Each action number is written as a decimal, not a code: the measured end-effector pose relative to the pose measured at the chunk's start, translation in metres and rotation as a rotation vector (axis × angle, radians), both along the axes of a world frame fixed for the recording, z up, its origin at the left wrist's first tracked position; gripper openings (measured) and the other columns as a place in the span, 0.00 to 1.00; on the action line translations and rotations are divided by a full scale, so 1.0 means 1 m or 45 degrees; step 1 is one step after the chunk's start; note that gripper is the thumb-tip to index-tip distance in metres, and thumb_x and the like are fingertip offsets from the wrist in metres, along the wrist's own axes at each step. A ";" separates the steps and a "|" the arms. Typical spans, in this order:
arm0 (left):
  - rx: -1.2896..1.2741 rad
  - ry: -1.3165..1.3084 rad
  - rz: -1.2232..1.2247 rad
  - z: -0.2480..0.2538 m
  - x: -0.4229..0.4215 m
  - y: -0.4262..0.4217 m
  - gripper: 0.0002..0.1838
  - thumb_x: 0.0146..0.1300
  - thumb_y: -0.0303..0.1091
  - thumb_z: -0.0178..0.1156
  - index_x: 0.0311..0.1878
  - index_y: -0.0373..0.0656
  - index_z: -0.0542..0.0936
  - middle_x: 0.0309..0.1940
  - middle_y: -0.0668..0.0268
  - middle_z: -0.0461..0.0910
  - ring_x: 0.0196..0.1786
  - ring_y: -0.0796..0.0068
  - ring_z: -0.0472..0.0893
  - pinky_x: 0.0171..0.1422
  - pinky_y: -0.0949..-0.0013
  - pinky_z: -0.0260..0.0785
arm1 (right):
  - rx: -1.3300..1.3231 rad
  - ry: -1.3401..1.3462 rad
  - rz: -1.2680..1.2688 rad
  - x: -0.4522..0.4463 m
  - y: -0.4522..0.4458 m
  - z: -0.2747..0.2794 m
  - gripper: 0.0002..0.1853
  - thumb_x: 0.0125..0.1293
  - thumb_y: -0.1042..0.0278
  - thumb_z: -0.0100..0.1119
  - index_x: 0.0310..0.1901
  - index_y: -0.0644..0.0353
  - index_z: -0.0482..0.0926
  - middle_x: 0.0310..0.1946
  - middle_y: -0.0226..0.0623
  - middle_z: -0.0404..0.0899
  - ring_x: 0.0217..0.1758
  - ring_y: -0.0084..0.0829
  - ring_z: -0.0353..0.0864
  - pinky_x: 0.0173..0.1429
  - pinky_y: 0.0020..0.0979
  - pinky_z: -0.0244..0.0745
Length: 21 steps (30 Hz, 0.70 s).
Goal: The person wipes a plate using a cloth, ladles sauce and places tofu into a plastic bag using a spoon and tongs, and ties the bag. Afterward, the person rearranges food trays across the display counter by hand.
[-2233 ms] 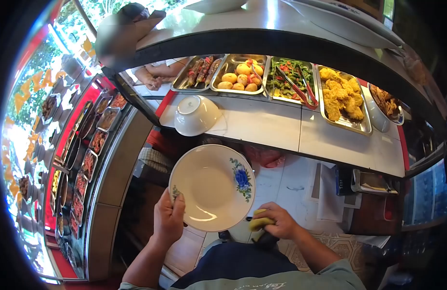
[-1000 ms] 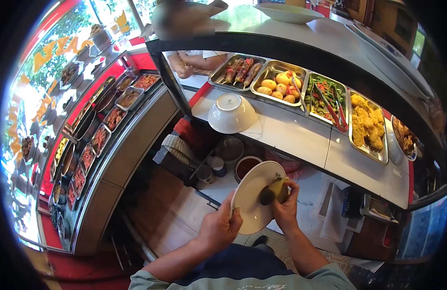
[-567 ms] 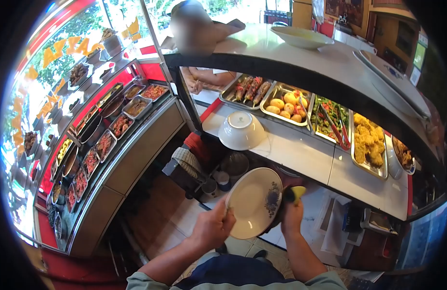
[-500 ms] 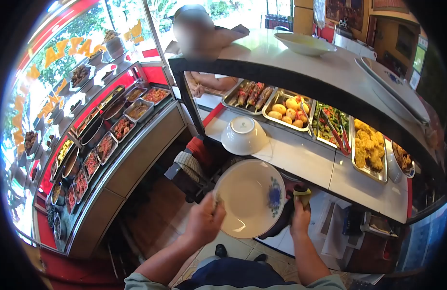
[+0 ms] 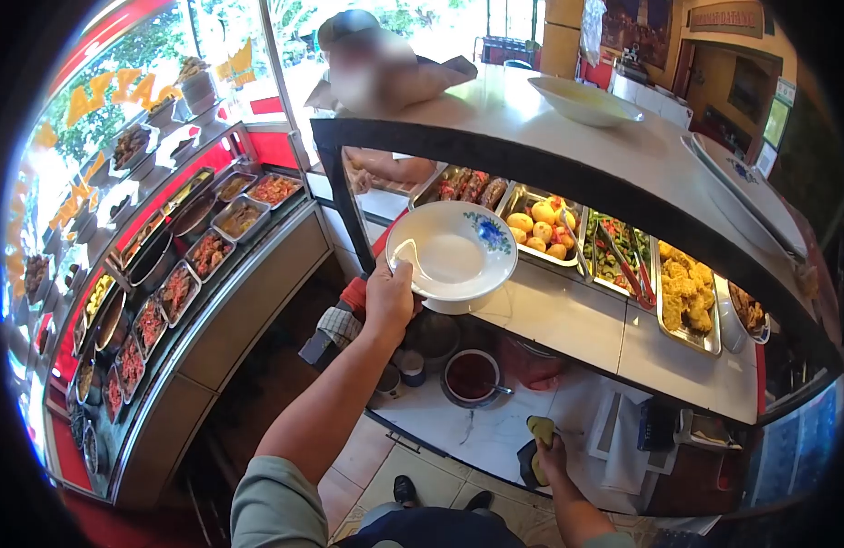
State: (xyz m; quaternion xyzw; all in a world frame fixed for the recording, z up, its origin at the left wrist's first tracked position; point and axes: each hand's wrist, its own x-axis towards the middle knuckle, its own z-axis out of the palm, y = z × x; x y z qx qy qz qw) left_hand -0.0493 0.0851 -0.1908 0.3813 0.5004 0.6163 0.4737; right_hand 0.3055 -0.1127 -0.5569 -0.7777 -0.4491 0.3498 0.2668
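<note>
My left hand (image 5: 392,297) grips the left rim of a cream plate (image 5: 445,251) with blue flowers, raised over the left end of the tiled shelf. The plate hides the upturned bowl seen there earlier. Lower down on the right, my right hand (image 5: 552,457) is closed on a yellow and dark cloth (image 5: 539,427), near the lower white counter (image 5: 495,447). On that counter is a bowl of red sauce (image 5: 471,375) with a spoon in it.
Beyond the plate are metal trays of skewers (image 5: 472,187), eggs (image 5: 543,225), greens (image 5: 618,251) and fried food (image 5: 685,290). More plates (image 5: 586,100) lie on the upper ledge (image 5: 495,105). A person (image 5: 385,68) leans there. Food trays (image 5: 207,254) fill the left case.
My left hand has carried the plate up and forward over the shelf, away from my right hand. My right hand has moved down with the cloth. The sauce bowl is uncovered.
</note>
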 end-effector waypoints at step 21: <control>-0.024 0.367 -0.260 -0.071 -0.062 -0.105 0.24 0.69 0.38 0.55 0.64 0.37 0.68 0.24 0.66 0.79 0.24 0.85 0.75 0.28 0.79 0.65 | 0.891 -0.172 0.677 -0.204 0.095 0.105 0.16 0.55 0.73 0.64 0.47 0.59 0.78 0.49 0.44 0.75 0.55 0.46 0.73 0.58 0.41 0.68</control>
